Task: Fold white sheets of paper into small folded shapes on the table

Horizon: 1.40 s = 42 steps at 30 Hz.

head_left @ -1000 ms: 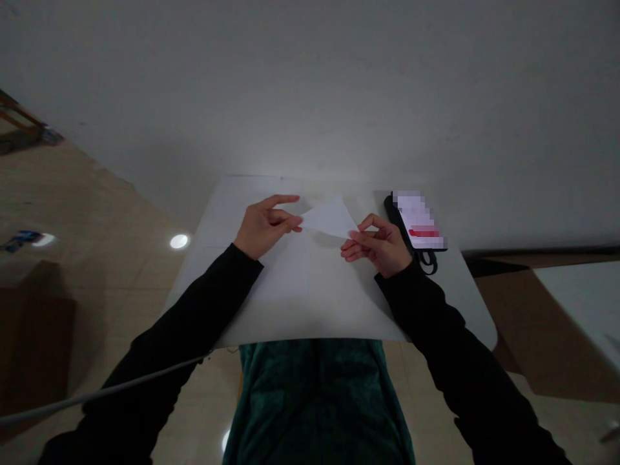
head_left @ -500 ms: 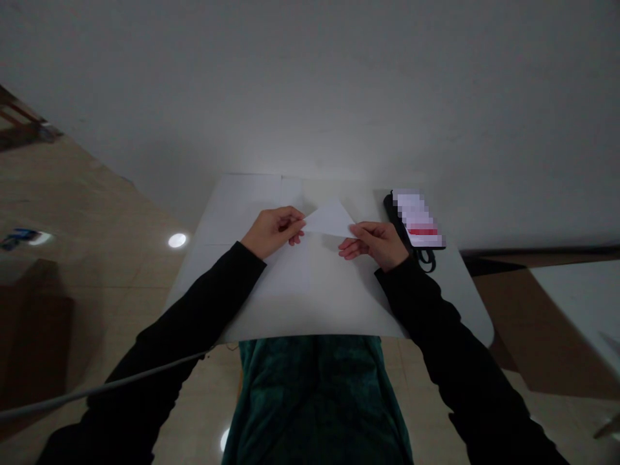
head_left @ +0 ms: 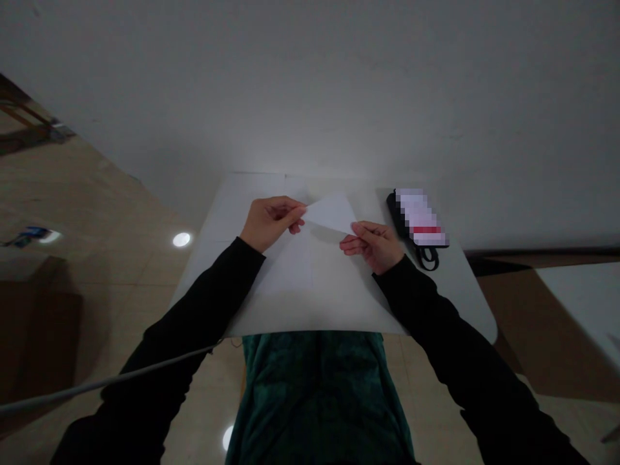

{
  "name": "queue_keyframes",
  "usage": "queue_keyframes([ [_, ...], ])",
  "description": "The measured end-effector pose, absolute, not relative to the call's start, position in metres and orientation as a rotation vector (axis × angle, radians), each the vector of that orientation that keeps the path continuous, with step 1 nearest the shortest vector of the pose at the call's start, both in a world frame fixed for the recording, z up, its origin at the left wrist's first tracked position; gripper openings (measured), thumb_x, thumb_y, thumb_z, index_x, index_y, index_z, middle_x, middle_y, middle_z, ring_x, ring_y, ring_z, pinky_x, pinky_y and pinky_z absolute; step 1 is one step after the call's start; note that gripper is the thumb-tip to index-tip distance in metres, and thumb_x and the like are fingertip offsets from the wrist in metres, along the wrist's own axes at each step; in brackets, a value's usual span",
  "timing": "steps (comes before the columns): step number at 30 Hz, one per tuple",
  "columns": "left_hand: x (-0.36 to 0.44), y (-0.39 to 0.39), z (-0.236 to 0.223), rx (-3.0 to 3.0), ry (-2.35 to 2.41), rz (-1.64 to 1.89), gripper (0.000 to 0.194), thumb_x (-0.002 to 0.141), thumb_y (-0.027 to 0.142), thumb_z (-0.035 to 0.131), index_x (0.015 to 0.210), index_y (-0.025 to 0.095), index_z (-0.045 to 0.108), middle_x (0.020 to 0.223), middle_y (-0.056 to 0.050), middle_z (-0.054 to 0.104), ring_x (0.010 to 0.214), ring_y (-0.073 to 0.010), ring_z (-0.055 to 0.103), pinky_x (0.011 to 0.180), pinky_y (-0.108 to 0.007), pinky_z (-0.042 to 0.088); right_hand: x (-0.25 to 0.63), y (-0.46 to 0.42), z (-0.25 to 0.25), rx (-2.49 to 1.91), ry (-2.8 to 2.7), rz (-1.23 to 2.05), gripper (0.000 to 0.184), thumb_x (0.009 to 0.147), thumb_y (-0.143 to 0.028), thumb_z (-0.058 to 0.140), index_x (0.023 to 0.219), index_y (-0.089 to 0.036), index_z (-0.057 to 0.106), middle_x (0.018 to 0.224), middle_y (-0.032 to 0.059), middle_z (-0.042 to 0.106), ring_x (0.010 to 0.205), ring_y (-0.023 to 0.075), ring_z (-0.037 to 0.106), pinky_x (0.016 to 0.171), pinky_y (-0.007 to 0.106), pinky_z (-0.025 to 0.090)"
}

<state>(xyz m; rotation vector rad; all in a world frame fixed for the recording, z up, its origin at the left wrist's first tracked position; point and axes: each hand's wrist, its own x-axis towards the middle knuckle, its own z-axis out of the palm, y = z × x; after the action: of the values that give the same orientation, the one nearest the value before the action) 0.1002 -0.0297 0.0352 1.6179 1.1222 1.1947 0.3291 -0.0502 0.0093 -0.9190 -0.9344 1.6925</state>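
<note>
A small folded piece of white paper (head_left: 332, 212), roughly triangular, is held up between my two hands above the table. My left hand (head_left: 271, 221) pinches its left corner between thumb and fingers. At its lower right corner, my right hand (head_left: 375, 244) grips the paper with thumb and index finger, the other fingers curled loosely below. The paper tilts, its left corner higher than its right. Flat white sheets (head_left: 242, 203) lie under and beyond my left hand.
A white table (head_left: 320, 316) stands against a grey wall (head_left: 310, 97). To the right lies a phone (head_left: 419, 216) with a blurred screen, on a black case with a strap loop (head_left: 429, 259). A grey cable (head_left: 106, 381) crosses my left sleeve. Green cloth (head_left: 320, 394) covers my lap.
My left hand has risen slightly, so the paper now slopes down to the right more. My right hand has barely moved. The whole view has shifted a little.
</note>
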Motion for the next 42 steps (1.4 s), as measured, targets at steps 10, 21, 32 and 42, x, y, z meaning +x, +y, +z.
queue_keyframes([
  [10, 0.121, -0.04, 0.022, 1.635, 0.596, 1.025, 0.072, 0.075, 0.037, 0.073, 0.136, 0.024, 0.037, 0.126, -0.014, 0.057, 0.105, -0.0242, 0.062, 0.084, -0.036, 0.055, 0.312, -0.06, 0.004, -0.802, -0.792, 2.171, 0.019, 0.086, -0.03, 0.063, 0.08, -0.012, 0.065, 0.063, 0.0029, 0.072, 0.05, 0.0089, 0.067, 0.047, 0.013, 0.055],
  [21, 0.126, -0.046, 0.022, 1.506, 0.669, 0.775, 0.063, 0.08, 0.032, 0.067, 0.136, 0.022, 0.038, 0.109, -0.01, 0.058, 0.092, -0.02, 0.064, 0.076, -0.038, 0.059, 0.322, -0.064, 0.014, -1.098, -1.495, 1.027, 0.04, 0.073, -0.05, 0.071, 0.098, -0.02, 0.06, 0.076, -0.0012, 0.056, 0.06, 0.0081, 0.053, 0.04, 0.015, 0.04],
  [32, 0.132, -0.049, 0.016, 1.618, 0.781, 0.724, 0.061, 0.085, 0.036, 0.061, 0.138, 0.022, 0.036, 0.116, -0.012, 0.056, 0.089, -0.018, 0.064, 0.073, -0.032, 0.058, 0.313, -0.063, 0.003, -0.89, -1.427, 1.305, 0.039, 0.07, -0.042, 0.075, 0.098, -0.024, 0.057, 0.086, 0.0, 0.053, 0.07, 0.013, 0.058, 0.048, 0.025, 0.057],
  [42, 0.133, -0.05, 0.016, 1.679, 0.783, 0.671, 0.059, 0.085, 0.036, 0.059, 0.136, 0.018, 0.038, 0.118, -0.015, 0.055, 0.088, -0.0206, 0.065, 0.07, -0.034, 0.058, 0.316, -0.059, 0.001, -0.884, -1.423, 1.291, 0.033, 0.07, -0.038, 0.074, 0.096, -0.023, 0.058, 0.095, 0.0021, 0.057, 0.069, 0.013, 0.06, 0.046, 0.027, 0.058],
])
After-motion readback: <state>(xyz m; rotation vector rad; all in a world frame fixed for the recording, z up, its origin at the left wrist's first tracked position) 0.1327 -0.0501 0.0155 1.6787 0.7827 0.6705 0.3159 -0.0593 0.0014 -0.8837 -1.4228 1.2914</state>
